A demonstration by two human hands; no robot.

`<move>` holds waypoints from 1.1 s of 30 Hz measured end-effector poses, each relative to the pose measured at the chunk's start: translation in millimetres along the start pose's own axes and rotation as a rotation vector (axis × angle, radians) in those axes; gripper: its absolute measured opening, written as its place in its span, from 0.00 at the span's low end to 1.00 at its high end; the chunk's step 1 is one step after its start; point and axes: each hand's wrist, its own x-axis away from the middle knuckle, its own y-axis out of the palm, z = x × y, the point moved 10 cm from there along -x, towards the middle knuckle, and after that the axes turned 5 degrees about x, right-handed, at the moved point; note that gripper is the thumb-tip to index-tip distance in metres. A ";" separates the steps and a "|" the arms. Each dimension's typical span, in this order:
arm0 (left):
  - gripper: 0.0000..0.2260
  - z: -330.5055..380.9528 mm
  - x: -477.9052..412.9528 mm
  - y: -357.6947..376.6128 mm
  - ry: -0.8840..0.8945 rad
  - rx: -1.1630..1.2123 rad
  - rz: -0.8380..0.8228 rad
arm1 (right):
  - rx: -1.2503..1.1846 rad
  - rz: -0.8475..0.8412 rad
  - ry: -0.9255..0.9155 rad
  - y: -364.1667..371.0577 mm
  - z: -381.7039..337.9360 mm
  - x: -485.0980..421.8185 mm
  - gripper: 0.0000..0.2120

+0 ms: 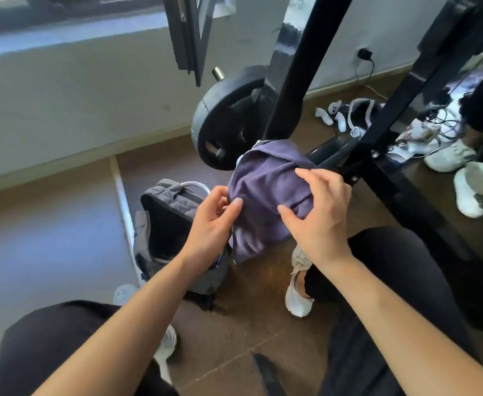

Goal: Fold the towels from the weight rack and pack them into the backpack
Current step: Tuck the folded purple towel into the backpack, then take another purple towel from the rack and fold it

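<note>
Fingers (pixel 218 195) of the left hand (pixel 213 224) pinch the near left edge of the purple cloth towel (pixel 263 195). Fingers (pixel 314 181) of the right hand (pixel 318 215) arch over the bunched cloth, and the thumb closes on it from below. Held between both sets of fingers in mid-air, the towel hangs free, probably so an edge can be found for folding. Below the left fingers, the grey fabric backpack (pixel 174 195) stands unzipped on the floor, ready for loading. Beyond the right fingers rises the black steel weight rack (pixel 287 81).
</note>
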 end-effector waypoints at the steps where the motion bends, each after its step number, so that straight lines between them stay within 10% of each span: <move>1: 0.05 7.7 3.5 -0.9 -0.003 0.040 0.022 | -0.006 0.004 0.021 -0.3 1.7 -0.5 0.32; 9: 0.10 54.9 21.2 -2.6 -0.058 0.021 0.180 | -0.152 -0.018 0.127 5.0 18.0 -1.1 0.31; 15: 0.09 69.4 10.9 11.7 0.005 -0.746 -0.126 | -0.189 -0.009 0.150 -0.1 19.7 -0.2 0.32; 26: 0.10 119.8 -7.8 2.1 -0.077 0.151 0.439 | -0.081 -0.063 0.020 -7.5 17.8 16.4 0.13; 33: 0.17 169.1 14.1 -38.1 -0.071 0.439 0.512 | 0.004 -0.160 0.030 -0.3 13.2 13.0 0.15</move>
